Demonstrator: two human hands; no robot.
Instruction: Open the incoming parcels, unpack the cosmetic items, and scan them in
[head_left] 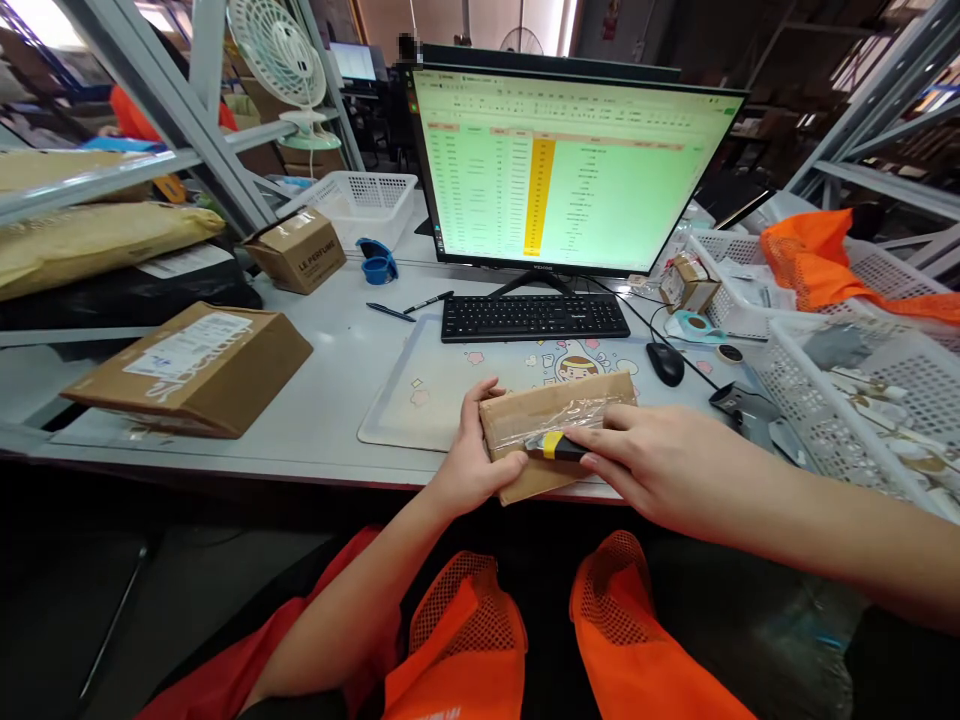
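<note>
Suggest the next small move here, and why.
Probably ease the left hand back slightly: its thumb lies close to the front end of the yellow-and-black cutter, which the right hand holds at the clear tape on the small box.

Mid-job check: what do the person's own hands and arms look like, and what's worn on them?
The left hand and right hand are ungloved, and the visible forearms have no watch or bracelet. Red cloth shows beside the left forearm, possibly a sleeve. No right sleeve is discernible.
</note>
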